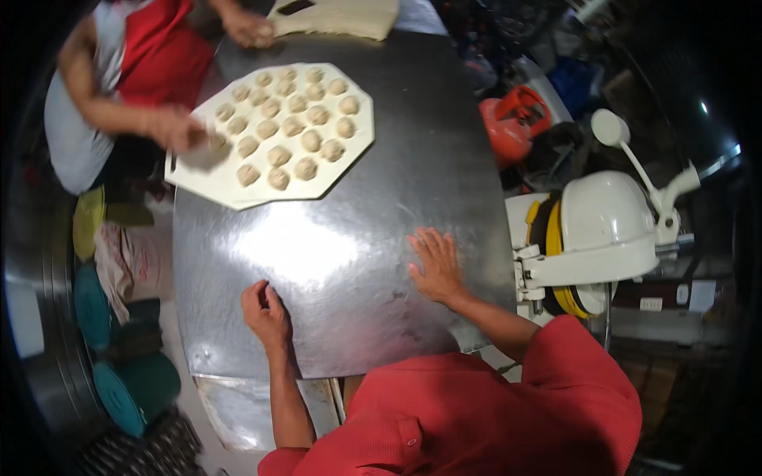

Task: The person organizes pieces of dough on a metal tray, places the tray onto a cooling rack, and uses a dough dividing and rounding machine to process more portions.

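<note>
My right hand (438,267) lies flat on the steel table (357,313), fingers stretched out, holding nothing. Nearer the table's left side, my left hand (265,314) rests on the steel with loosely curled fingers and the thumb apart; nothing shows in it. Beyond both hands, a pale many-sided board (230,196) carries several rows of round dough balls (305,168). A co-worker's hand (176,131), blurred, is at a dough ball on the board's left edge. The co-worker's other hand (250,30) is beside a sheet of dough (341,17) at the far end.
A white machine with a rounded bowl (603,214) stands against the table's right side. Behind it sits an orange gas cylinder (508,131). Teal bins (143,389) and a cloth-draped sack (135,254) stand on the floor at left. A person in a red apron (163,51) stands far left.
</note>
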Available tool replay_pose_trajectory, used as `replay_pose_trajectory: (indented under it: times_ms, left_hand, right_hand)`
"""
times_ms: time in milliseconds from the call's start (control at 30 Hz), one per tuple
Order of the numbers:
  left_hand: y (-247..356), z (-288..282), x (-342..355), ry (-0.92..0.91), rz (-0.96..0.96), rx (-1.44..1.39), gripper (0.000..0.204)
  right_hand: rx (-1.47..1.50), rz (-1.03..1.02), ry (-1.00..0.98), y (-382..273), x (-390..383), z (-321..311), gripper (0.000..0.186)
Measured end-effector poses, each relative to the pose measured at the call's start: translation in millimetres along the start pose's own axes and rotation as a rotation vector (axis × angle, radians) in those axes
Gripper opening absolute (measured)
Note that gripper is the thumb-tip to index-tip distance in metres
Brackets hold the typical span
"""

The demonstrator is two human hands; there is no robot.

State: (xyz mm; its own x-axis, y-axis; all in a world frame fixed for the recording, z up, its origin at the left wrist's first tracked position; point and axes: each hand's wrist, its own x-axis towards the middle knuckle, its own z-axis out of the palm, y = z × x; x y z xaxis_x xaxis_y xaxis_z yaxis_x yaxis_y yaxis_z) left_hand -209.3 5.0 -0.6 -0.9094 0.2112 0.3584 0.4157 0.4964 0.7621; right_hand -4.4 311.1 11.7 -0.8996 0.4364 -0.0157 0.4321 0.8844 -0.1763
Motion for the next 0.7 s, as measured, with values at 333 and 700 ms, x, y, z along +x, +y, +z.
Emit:
replay_pose_trajectory:
  times_ms: [333,700]
  left_hand:
    - [6.6,2.0,-7.9,-0.044,0.181,0.217,0.014]
    - [53.3,13.5,-101.0,-0.246,0.211,0.582,0.049]
  right_hand:
    - [0.146,-0.023,0.045,5.0,-12.8,3.3,0.061]
    - [0.231,-0.065,0.189,32.0,-21.1,20.3,0.057]
